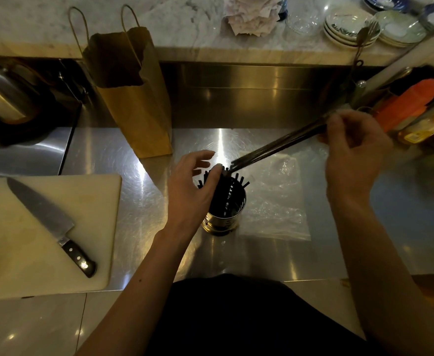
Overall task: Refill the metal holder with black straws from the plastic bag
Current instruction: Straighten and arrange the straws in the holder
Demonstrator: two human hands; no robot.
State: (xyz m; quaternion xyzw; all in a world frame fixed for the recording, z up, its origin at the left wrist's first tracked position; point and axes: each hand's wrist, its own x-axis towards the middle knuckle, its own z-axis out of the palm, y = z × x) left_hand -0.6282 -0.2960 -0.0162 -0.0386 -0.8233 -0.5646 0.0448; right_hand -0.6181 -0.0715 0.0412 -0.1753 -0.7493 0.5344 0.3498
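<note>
Now my left hand [194,179] curls loosely, fingers spread, over the straws standing in the metal holder [225,208] mid-counter. Beside it lies the plastic bag [275,201]. My right hand [353,147], raised toward the counter's right edge, pinches a black straw bundle [277,147] angled down into the holder.

The table [275,255] is brushed steel, glossy with swirl marks. The holder [225,214] at its centre is shiny perforated metal; the straws [275,147] look matt black. At three o'clock lies crinkled clear plastic [275,209]; at eleven, matt brown paper bag [131,98].
</note>
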